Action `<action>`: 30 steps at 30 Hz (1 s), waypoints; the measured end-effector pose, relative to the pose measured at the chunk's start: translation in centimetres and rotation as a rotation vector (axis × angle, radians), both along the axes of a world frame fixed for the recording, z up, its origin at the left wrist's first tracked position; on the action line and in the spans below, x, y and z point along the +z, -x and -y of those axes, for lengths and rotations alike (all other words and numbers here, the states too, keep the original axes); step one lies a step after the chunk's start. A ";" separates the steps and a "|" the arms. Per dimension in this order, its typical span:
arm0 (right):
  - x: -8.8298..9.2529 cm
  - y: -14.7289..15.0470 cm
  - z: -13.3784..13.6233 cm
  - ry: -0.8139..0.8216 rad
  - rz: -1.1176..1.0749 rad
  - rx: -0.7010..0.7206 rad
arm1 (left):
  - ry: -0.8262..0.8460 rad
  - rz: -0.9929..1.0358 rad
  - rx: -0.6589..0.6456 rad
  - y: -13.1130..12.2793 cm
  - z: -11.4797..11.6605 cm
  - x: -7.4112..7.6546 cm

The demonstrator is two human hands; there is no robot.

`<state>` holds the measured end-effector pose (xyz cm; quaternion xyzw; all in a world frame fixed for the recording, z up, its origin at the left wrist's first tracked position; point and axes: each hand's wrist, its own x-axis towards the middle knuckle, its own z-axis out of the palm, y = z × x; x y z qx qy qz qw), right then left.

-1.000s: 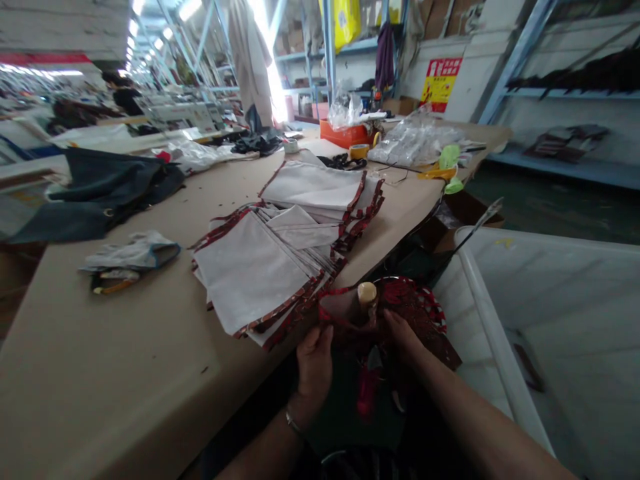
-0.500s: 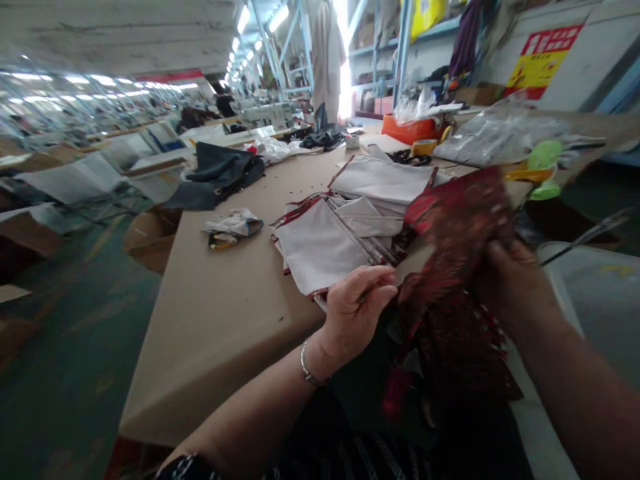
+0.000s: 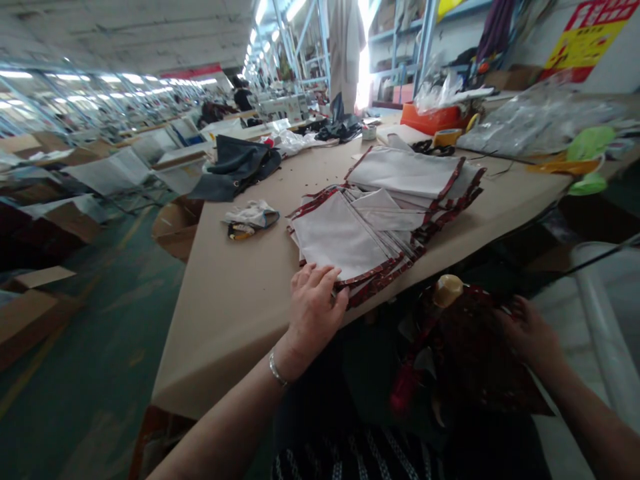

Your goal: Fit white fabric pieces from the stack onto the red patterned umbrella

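My left hand [image 3: 317, 310] reaches to the near corner of a stack of off-white fabric pieces with dark red patterned edges [image 3: 343, 233]. Its fingertips rest on the top piece; the thumb is apart from them at the edge. Low on the right, below the table edge, my right hand [image 3: 533, 333] is closed on the border of a dark red patterned cloth [image 3: 475, 340] lying over my lap. Shadow hides part of its fingers. A yellowish rounded knob [image 3: 448, 291] and a red handle-like thing [image 3: 403, 387] show beside that cloth.
A white glove-like bundle [image 3: 251, 219] and dark grey fabric [image 3: 240, 167] lie on the brown table [image 3: 225, 300]. Toward the back are an orange-red box [image 3: 435, 119], tape [image 3: 447, 137] and clear plastic bags [image 3: 535, 127]. Cardboard boxes [image 3: 177, 227] stand left of the table.
My left hand has moved left and down onto the stack's near corner, its fingers opening from a pinch. My right hand has lowered the dark red cloth from beside the stack to my lap.
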<state>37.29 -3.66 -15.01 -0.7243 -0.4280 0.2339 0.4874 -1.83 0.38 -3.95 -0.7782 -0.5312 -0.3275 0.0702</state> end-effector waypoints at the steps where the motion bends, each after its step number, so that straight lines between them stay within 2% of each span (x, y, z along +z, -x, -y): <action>1: 2.0 1.6 0.2 -0.046 0.144 -0.024 | 0.009 -0.021 0.018 -0.3 -0.2 0.1; 3: 6.9 5.8 0.6 -0.255 0.395 0.018 | 0.018 -0.044 0.040 -0.8 -0.6 0.3; 5: 11.4 10.7 0.6 -0.521 0.581 0.297 | 0.004 -0.037 0.048 -1.0 -0.9 0.6; 6: 13.1 13.3 0.2 -0.601 0.657 0.472 | -0.010 -0.026 0.047 -1.1 -0.9 0.7; 7: 14.2 15.6 -0.5 -0.610 0.741 0.601 | -0.029 -0.014 0.043 -1.1 -0.9 0.9; 9: 15.2 19.5 -2.8 -0.544 0.889 0.726 | -0.066 0.000 0.026 -1.1 -0.8 1.3; 12: 15.1 22.1 -6.9 -0.340 1.062 0.726 | -0.123 0.004 0.010 -0.6 -0.4 1.8; 15: 15.7 21.7 -8.8 -0.178 1.115 0.644 | -0.128 0.035 0.009 0.6 -0.1 1.9; 18: 16.9 20.0 -7.1 -0.180 1.040 0.534 | -0.019 0.192 0.002 1.4 0.5 1.4; 21: 16.3 18.5 -3.7 -0.289 1.021 0.500 | 0.274 0.601 0.011 0.4 1.7 0.8; 24: 12.8 17.4 -0.3 -0.318 1.056 0.532 | 0.660 1.203 0.003 -2.1 3.5 0.9; 26: 9.6 17.0 1.7 -0.257 1.032 0.600 | 0.773 1.505 -0.007 -4.1 4.8 1.3; 28: 6.7 16.7 3.5 -0.163 0.923 0.639 | 0.815 1.690 -0.012 -5.7 5.8 1.5; 30: 5.1 16.2 4.9 -0.075 0.709 0.625 | 0.888 1.808 -0.003 -7.0 6.5 1.2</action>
